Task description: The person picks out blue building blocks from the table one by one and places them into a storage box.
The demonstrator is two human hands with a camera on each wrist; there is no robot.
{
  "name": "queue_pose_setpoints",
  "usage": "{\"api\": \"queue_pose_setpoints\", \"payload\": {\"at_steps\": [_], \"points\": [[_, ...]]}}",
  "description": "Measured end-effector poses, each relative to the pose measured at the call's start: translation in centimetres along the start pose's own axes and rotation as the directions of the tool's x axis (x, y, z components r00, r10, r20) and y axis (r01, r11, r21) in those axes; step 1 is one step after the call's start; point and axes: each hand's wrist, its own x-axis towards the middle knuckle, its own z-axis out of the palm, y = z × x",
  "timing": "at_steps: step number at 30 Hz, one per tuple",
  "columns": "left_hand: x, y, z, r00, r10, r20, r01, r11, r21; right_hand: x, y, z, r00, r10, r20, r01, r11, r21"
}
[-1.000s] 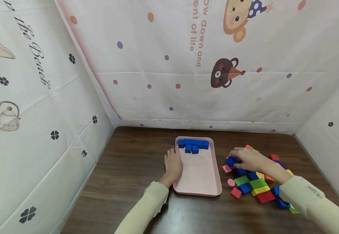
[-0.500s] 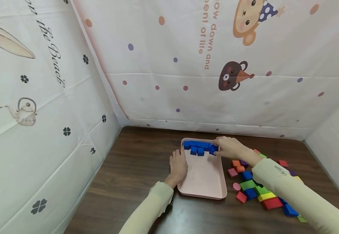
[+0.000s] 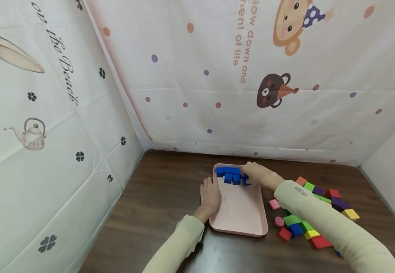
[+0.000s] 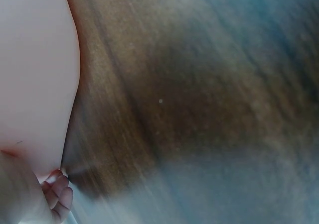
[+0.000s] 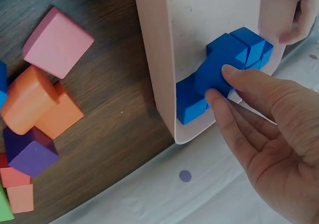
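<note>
Thumb and fingertips of the right hand [image 5: 271,134] pinch a blue block [image 5: 211,76] in the far right corner of the pink tray [image 3: 239,212], close by other blue blocks [image 3: 232,171]. The left hand [image 3: 211,195] grips the tray's left rim; multicoloured blocks [image 3: 292,220] lie right of it on the wood-grain table [image 3: 170,189].

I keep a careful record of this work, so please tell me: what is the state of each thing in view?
Pink rectangular tray: lidless, partly filled.
Left hand: resting on the tray's left rim.
Blue block in the fingers: held at the tray's far end.
Right hand: pinching that block.
Other blue blocks: grouped, far end of tray.
Assorted coloured blocks: loose on the brown wood-grain table, partly hidden by sleeve.
</note>
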Motion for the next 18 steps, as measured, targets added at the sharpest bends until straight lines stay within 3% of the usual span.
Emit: {"api": "queue_pose_setpoints", "payload": {"at_steps": [5,11,18], "points": [[-0.8,-0.2,0.4,1.0,0.006,-0.016,-0.006,1.0,0.0,0.4,-0.6,1.1,0.999,-0.007,0.049,0.009,0.999,-0.043],[-0.3,-0.2,0.3,1.0,0.0,-0.023,0.0,1.0,-0.011,0.9,-0.6,1.1,0.999,-0.019,0.045,0.022,0.998,-0.065],[0.1,0.0,0.1,1.0,-0.004,-0.008,0.004,1.0,-0.016,0.4,0.9,1.9,0.998,-0.043,-0.041,0.042,0.999,-0.011]]}}
